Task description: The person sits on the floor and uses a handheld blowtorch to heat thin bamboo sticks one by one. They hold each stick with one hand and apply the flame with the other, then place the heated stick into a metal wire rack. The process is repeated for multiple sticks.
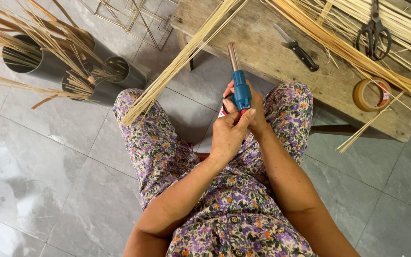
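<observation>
Both the left hand (228,134) and right hand (258,112) grasp the blue torch (240,90) below the wooden bench (281,52); rigid, probably light, best held at its body, away from the metal nozzle.

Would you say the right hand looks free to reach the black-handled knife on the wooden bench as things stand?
Probably not right away: the right hand and left hand are both wrapped around the blue torch. The knife lies uncovered on the bench just beyond, so the path itself looks free.

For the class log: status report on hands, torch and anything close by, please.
Left hand and right hand both grip the blue torch. Nozzle points at wooden bench. Bamboo strips lie close alongside.
</observation>
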